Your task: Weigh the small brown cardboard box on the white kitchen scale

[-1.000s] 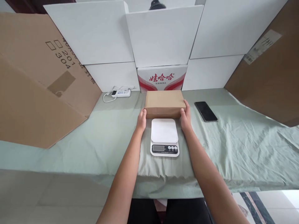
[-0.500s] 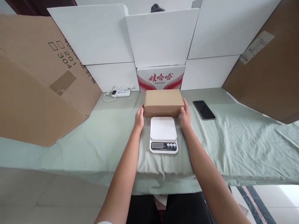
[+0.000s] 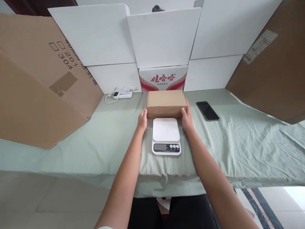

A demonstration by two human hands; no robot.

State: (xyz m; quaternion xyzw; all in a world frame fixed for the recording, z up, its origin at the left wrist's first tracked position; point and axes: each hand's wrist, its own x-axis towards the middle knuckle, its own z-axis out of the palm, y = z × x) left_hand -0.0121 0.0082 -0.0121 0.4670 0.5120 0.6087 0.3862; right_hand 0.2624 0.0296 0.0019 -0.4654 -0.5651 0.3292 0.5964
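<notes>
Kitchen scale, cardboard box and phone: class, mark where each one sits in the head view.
kitchen scale [image 3: 166, 129], head view, on its white weighing platform.
cardboard box [image 3: 166, 99], head view, on its top face.
phone [image 3: 207, 110], head view, on its dark screen.

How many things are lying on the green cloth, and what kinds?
Brown box, held between left hand and right hand: 1
Kitchen scale: 1
Phone: 1
Power strip: 1
Total: 4

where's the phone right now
In the head view the black phone lies flat on the green cloth, to the right of the brown box and just beyond the right hand.
</notes>
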